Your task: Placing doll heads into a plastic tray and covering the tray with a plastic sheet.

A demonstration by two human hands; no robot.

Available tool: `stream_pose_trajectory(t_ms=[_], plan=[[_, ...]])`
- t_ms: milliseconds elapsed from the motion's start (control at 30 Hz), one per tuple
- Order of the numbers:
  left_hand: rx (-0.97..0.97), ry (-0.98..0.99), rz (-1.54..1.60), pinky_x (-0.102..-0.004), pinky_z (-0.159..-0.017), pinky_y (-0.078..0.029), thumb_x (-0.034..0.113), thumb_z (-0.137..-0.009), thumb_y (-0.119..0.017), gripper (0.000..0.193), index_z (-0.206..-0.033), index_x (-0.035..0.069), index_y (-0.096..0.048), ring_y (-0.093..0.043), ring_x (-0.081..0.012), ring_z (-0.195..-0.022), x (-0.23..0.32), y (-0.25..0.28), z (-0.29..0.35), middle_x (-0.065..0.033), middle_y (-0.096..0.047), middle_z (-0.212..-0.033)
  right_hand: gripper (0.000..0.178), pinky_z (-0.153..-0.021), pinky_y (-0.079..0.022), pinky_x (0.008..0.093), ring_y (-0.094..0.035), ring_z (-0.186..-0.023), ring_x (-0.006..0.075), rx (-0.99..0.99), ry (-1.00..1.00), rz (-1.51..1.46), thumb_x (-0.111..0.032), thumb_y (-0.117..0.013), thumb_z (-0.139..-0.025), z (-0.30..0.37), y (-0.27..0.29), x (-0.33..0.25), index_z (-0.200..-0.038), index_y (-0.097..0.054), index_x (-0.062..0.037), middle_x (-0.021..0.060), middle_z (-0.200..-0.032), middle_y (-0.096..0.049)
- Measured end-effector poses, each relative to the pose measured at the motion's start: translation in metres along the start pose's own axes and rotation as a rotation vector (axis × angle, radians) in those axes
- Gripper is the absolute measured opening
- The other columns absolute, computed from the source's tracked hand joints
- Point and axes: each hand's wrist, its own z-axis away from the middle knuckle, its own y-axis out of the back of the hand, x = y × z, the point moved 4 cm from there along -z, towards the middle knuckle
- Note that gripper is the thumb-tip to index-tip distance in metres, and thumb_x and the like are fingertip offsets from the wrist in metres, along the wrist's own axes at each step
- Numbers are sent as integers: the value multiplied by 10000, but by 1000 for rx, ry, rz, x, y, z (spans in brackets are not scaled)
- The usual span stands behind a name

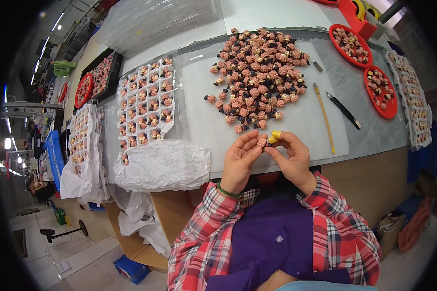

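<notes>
We hold one small pink bumpy piece [261, 142] between both hands, just above the near edge of the worktop [206, 121]. Our left hand [241, 160] pinches it from the left with thumb and fingertips; our right hand [291, 155], a yellow cot on one fingertip, closes on it from the right. We judge the step to be checking or trimming this single piece, taken from the heap of pink and dark pieces [257, 75] just beyond the hands. To our left lies a clear compartment tray [145, 104], partly filled, its near rows hidden under a white sheet [162, 165]. A yellow-handled tool [324, 116] and a black one [344, 110] lie to the right. The next move probably calls for a firm one-handed grip, freeing the other hand.
</notes>
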Motion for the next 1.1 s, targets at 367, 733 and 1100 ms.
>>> stream_pose_trajectory(t_ms=[367, 733, 1100], plan=[[14, 147, 123, -296, -804, -485, 93, -933, -478, 269, -1184, -2, -491, -582, -190, -959, 1, 4, -1, -71, -571, -1029, 336, -679, -479, 335, -578, -810, 266, 58, 394, 834, -14, -690, -734, -48, 14, -15, -1052, -584, 1, 125, -943, -583], [5, 15, -180, -182, -621, -390, 118, -933, -530, 256, -1166, 15, -510, -497, -53, -775, -3, -8, -1, -23, -559, -979, 219, -575, -467, 209, -560, -728, 87, 24, -329, -284, -60, -646, -848, -16, 2, 9, -1033, -552, 11, 47, -871, -591], [-91, -86, -226, -192, -716, -439, 35, -888, -572, 222, -1106, 2, -540, -522, -67, -858, 5, -6, 1, -12, -554, -996, 361, -760, -505, 240, -582, -888, 130, -102, -131, -137, -6, -638, -840, -1, 6, 7, -1178, -521, 48, 88, -1046, -562]])
